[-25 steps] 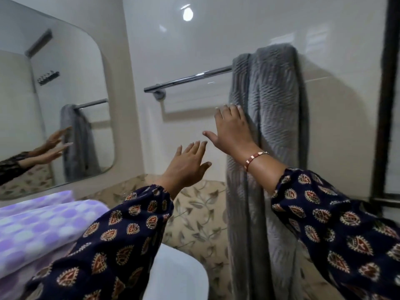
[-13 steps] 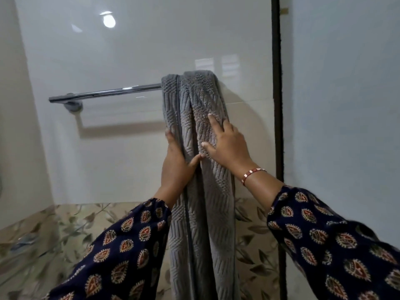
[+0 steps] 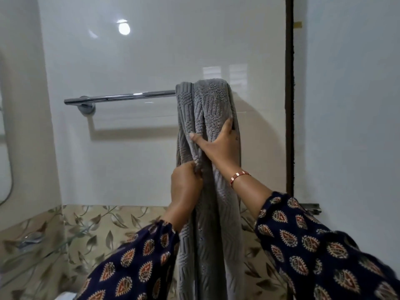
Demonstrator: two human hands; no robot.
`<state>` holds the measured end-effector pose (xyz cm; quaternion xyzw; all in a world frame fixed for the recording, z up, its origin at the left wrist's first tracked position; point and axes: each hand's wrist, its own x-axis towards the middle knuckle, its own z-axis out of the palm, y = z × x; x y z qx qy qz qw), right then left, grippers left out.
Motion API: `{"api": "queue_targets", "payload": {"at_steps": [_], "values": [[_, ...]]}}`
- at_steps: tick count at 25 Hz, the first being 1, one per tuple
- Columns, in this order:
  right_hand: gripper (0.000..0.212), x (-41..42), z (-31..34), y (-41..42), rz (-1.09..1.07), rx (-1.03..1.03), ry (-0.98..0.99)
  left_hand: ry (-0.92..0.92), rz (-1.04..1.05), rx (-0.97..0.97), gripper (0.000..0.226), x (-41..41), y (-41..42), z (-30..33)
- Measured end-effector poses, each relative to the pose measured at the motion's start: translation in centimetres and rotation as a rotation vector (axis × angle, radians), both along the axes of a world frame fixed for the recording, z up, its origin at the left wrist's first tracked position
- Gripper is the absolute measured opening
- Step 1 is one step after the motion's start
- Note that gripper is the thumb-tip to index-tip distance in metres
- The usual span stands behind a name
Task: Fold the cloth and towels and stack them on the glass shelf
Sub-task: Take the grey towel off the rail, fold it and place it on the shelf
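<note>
No legible brand, label or writing anywhere in view. Grey towel (image 3: 211, 131) draped over the right end of the chrome rail (image 3: 121, 96), hanging down against white tile. Right hand (image 3: 218, 140) now higher than half a second ago, thumb across the front, fingers wrapped round the right edge of the bunched folds. Left hand (image 3: 185, 189) lower than before, no longer open against the cloth but closed, pinching a fold of towel just beneath the right wrist. Bracelet (image 3: 239, 176) on the right wrist.
</note>
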<state>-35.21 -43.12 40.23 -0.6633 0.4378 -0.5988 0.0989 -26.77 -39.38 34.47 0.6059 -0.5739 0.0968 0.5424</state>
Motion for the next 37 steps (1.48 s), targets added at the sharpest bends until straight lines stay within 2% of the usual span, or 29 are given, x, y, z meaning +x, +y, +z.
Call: {"api": "queue_targets", "payload": {"at_steps": [3,4,7,8,11,13,15,17,21,23,25,29,33,37], "values": [[0.122,2.0,0.9,0.1,-0.001,0.045,-0.063,0.008,-0.022,-0.039,0.021,-0.8,1.4,-0.9],[0.113,2.3,1.0,-0.1,-0.013,0.044,-0.081,0.005,-0.028,-0.046,0.021,-0.9,1.7,-1.2],[0.064,2.4,0.1,0.0,-0.043,-0.032,-0.102,-0.043,-0.067,-0.052,0.022,-0.7,2.0,-1.9],[0.055,1.9,-0.1,0.2,-0.04,-0.048,-0.099,-0.065,-0.084,-0.03,0.023,-0.7,2.0,-1.9],[0.044,-0.2,-0.8,0.6,-0.026,-0.08,-0.083,-0.165,-0.145,0.116,0.032,-0.6,2.5,-1.7],[0.038,-1.3,-1.5,0.8,-0.006,-0.091,-0.098,-0.186,-0.221,0.292,0.035,-0.3,3.1,-0.9],[0.035,-1.8,-2.6,1.3,-0.026,-0.086,-0.105,-0.029,-0.371,0.399,0.04,0.3,4.1,0.4],[0.034,-1.8,-3.7,1.8,-0.034,-0.076,-0.103,0.169,-0.412,0.327,0.045,0.9,4.2,1.7],[0.032,-2.5,-4.8,2.8,-0.058,-0.072,-0.06,0.247,-0.347,0.212,0.072,1.1,2.7,3.8],[0.029,-2.9,-5.1,3.3,-0.067,-0.075,-0.027,0.319,-0.409,0.149,0.089,0.7,2.1,5.0],[0.023,-3.3,-5.6,3.9,-0.091,-0.095,0.004,0.377,-0.453,0.055,0.096,0.2,1.3,6.2],[0.012,-3.2,-6.8,5.0,-0.149,-0.14,0.089,0.309,-0.368,0.0,0.106,-0.2,-0.4,8.0],[0.017,-3.1,-8.7,5.2,-0.143,-0.147,0.132,0.342,-0.336,-0.082,0.109,-0.4,-1.0,9.1],[0.029,-3.2,-10.7,5.2,-0.122,-0.092,0.122,0.164,-0.263,-0.07,0.098,-0.4,-1.4,8.5]]}}
